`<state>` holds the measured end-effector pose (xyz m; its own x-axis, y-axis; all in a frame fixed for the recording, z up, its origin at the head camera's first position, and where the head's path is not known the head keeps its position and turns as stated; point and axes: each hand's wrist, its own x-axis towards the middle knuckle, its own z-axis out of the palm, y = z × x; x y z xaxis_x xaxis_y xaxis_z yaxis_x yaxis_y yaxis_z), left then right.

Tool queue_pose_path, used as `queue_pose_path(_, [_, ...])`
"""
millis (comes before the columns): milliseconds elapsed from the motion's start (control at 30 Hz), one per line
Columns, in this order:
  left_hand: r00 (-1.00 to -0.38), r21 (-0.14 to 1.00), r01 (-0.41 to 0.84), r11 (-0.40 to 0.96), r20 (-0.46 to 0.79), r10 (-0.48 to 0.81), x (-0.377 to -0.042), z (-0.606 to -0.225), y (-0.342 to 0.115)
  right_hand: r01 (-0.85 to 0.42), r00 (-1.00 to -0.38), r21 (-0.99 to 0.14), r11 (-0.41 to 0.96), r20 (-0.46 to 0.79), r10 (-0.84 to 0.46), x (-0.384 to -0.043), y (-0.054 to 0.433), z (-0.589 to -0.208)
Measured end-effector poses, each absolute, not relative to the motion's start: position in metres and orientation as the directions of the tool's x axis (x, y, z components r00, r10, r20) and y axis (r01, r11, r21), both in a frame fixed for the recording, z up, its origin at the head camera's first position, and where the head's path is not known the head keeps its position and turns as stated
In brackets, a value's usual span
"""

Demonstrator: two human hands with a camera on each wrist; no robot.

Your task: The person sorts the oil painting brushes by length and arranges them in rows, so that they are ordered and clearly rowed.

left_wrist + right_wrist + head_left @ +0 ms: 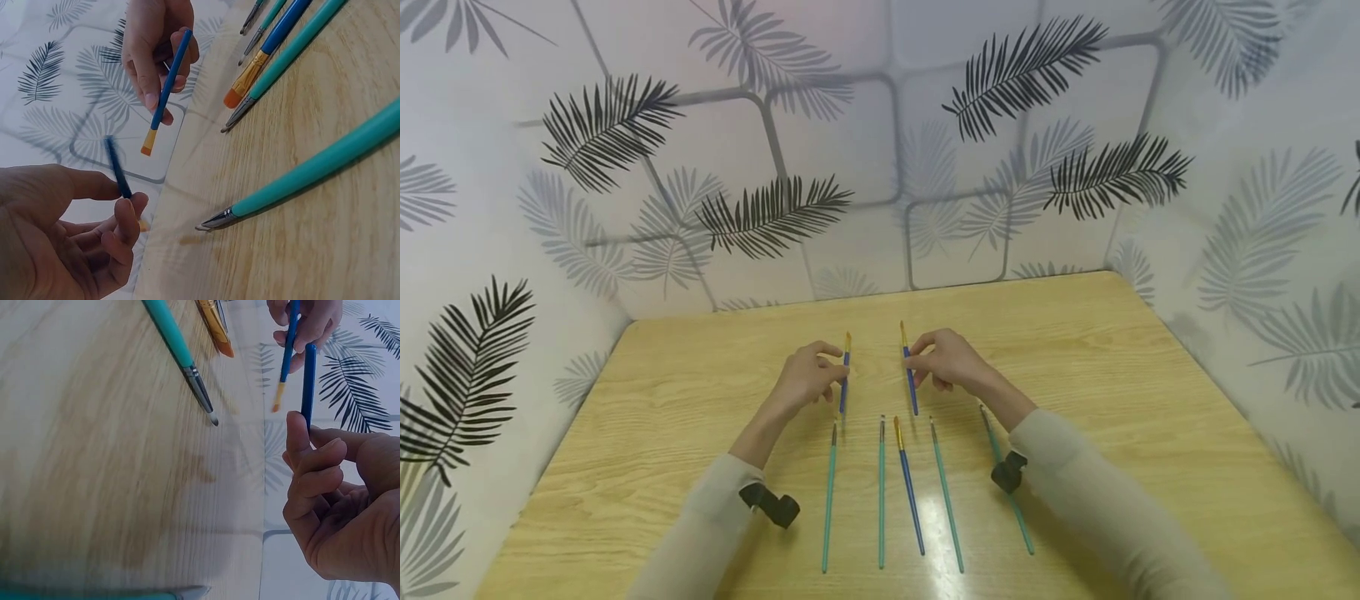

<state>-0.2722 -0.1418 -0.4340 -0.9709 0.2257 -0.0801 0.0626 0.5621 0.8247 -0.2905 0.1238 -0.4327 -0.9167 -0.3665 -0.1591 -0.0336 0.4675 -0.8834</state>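
Observation:
In the head view my left hand (pixel 808 377) pinches a blue paintbrush (pixel 844 393) between thumb and fingers, its orange bristles pointing to the far side. Opposite it, my right hand (pixel 951 362) pinches a second blue paintbrush (pixel 912 390), bristles likewise pointing away. A gap of bare wood lies between the two brushes. The left wrist view shows both held brushes above the table, the left hand's one (pixel 117 167) slightly blurred. In the right wrist view the right hand's blue handle (pixel 308 387) stands between thumb and fingertips, its bristle end hidden by the fingers.
Nearer me on the wooden table (pixel 700 500) lies a row of brushes: several teal ones, such as the leftmost teal paintbrush (pixel 830 500), and one blue paintbrush (pixel 910 496) among them. The rightmost teal paintbrush (pixel 1015 508) is partly under my right wrist's camera. A leaf-patterned wall (pixel 850 167) borders the table.

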Motion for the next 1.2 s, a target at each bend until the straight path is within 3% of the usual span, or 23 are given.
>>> queue_pose_path(1200, [-0.977, 0.863, -0.012, 0.506, -0.117, 0.177, -0.281, -0.439, -0.130, -0.013, -0.927, -0.864, 0.503, -0.178, -0.331, -0.309, 0.101, -0.444])
